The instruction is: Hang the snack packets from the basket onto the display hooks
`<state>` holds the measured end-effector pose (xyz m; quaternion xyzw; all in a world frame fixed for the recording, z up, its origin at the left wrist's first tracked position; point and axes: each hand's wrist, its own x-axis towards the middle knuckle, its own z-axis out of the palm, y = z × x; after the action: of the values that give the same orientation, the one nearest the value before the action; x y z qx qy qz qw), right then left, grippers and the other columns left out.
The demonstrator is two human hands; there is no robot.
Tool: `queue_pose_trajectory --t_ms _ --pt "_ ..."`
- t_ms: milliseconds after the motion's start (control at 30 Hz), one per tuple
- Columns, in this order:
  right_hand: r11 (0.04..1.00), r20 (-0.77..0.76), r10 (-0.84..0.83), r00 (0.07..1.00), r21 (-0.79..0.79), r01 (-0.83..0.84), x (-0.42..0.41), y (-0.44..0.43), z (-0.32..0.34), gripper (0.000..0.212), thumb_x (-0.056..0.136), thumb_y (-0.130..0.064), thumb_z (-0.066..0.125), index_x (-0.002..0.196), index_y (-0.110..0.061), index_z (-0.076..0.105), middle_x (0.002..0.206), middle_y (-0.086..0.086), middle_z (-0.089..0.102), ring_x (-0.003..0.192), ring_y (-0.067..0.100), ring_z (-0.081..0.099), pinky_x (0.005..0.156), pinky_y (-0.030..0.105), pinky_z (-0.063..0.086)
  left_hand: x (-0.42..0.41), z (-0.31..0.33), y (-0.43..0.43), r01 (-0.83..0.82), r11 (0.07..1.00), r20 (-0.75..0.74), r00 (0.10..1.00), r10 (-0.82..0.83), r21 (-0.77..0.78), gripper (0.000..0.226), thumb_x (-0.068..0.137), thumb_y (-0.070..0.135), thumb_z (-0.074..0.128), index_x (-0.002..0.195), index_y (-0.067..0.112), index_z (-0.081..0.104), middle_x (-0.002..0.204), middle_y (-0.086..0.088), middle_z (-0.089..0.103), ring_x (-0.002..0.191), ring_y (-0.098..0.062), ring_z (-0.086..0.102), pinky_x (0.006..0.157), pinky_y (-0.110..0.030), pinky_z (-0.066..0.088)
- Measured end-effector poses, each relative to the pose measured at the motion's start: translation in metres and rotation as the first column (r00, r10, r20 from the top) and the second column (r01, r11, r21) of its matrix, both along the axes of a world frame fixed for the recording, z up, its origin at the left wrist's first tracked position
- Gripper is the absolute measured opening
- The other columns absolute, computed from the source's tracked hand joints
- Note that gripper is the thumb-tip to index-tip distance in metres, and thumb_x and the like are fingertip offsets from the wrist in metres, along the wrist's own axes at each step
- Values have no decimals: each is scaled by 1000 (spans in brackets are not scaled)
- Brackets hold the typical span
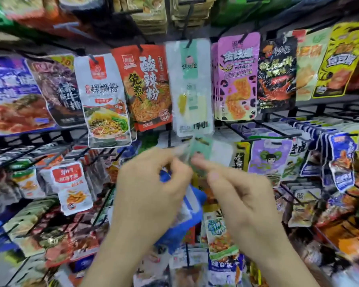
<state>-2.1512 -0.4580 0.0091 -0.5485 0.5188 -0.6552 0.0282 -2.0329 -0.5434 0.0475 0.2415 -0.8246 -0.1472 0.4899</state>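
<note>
Left hand and right hand each pinch the near edge of one snack packet, held up just below a matching packet that hangs on a hook. Likely light, thin and floppy, with slick film. Best gripped on the top strip beside the hang hole so it stays flat. Pale green band down the middle, whitish sides, print too blurred to read. The blue basket sits under the hands.
</note>
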Motion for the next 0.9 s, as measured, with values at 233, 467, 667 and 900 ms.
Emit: queue_pose_trajectory --t_ms 233,467,667,900 --pt "995 288 -91 953 58 78 -31 3 32 23 73 -47 72 86 -31 78 91 -5 77 80 21 74 83 47 58 25 18 -60 359 811 -264 929 -261 462 39 70 33 70 60 0 53 60 -4 44 59 -13 39 57 -27 29" --pt "998 216 -62 974 38 55 -28 -15 74 9 76 -26 78 81 -18 79 79 4 76 70 31 72 64 42 62 4 46 -54 479 762 -379 866 -327 436 42 76 37 74 59 5 53 63 -6 36 60 -15 32 56 -30 27" --pt "988 208 -141 968 90 125 -44 -31 90 9 80 -28 76 79 -19 77 79 6 75 55 24 68 64 45 61 -7 63 -54 511 786 -377 844 -381 348 29 81 30 62 54 22 59 54 10 37 50 -3 32 45 -16 27" --pt "986 154 -106 982 -111 124 -73 -66 143 7 83 -16 75 83 -22 73 64 -20 65 61 -3 62 57 27 52 -11 83 -81 496 830 -266 861 -433 253 14 85 5 64 73 6 69 62 8 63 57 0 54 57 -10 42"
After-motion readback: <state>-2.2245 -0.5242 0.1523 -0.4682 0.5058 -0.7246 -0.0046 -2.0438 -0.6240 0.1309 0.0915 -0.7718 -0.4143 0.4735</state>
